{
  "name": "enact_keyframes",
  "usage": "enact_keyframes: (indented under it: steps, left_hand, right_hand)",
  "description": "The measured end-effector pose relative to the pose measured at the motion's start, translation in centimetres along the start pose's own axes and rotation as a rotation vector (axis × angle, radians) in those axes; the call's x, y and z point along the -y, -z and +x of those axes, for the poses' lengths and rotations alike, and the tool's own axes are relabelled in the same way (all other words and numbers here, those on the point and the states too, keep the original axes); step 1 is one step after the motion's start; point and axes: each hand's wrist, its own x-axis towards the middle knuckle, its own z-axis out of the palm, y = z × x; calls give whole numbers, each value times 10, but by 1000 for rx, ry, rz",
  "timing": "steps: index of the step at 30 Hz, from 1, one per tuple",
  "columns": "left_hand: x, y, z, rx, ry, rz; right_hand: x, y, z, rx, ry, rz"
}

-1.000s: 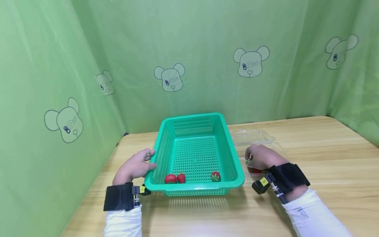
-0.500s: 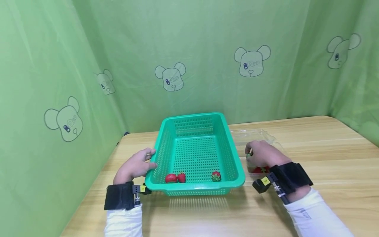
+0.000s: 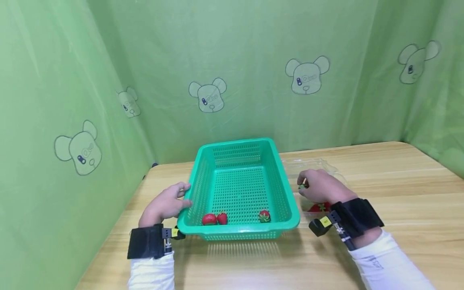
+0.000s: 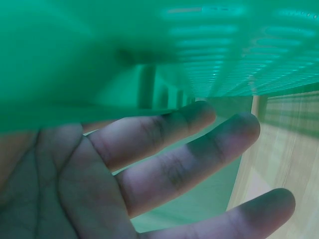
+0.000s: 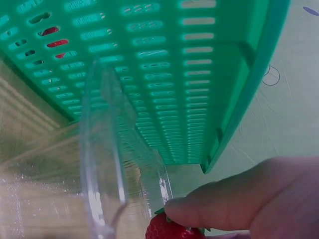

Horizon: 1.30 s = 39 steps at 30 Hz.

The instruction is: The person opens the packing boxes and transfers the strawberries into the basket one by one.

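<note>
A green plastic basket (image 3: 239,193) with slotted walls stands in the middle of the table in the head view. At its left rim my left hand (image 3: 167,204) holds on, thumb and index finger over the edge; the left wrist view shows several fingers (image 4: 169,177) stretched out under the rim. Right of the basket, my right hand (image 3: 320,186) pinches a strawberry (image 5: 169,229) just over a clear plastic box (image 5: 102,164). More strawberry red (image 3: 319,207) shows under the right wrist. Along the basket's near side lie strawberries (image 3: 209,219), two at left and one (image 3: 264,216) at right.
The box's clear lid (image 3: 304,165) lies on the wooden table (image 3: 391,177), behind the right hand. Green curtains (image 3: 246,108) with bear-head prints hang behind the table and at both sides.
My right hand has lifted slightly and moved back, with the strawberry between its fingers, showing more of the red fruit beneath. The left hand stays at the basket rim.
</note>
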Motion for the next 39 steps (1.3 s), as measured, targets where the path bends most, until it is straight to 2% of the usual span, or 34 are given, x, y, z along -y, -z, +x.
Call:
enact_keyframes:
  steps: [5, 11, 18, 25, 39]
  left_hand:
    - [4, -3, -3, 5, 11, 8]
    - [-4, 0, 6, -11, -21, 9]
    - [3, -3, -5, 6, 10, 6]
    - [-8, 6, 7, 7, -19, 6]
    - [-6, 3, 2, 24, 3, -3]
  right_hand:
    - [1, -3, -2, 37, -6, 25]
    - [0, 12, 2, -30, 8, -17]
    - [4, 4, -1, 8, 17, 22]
    - [3, 21, 4, -28, 23, 1]
    - [2, 12, 0, -19, 18, 29]
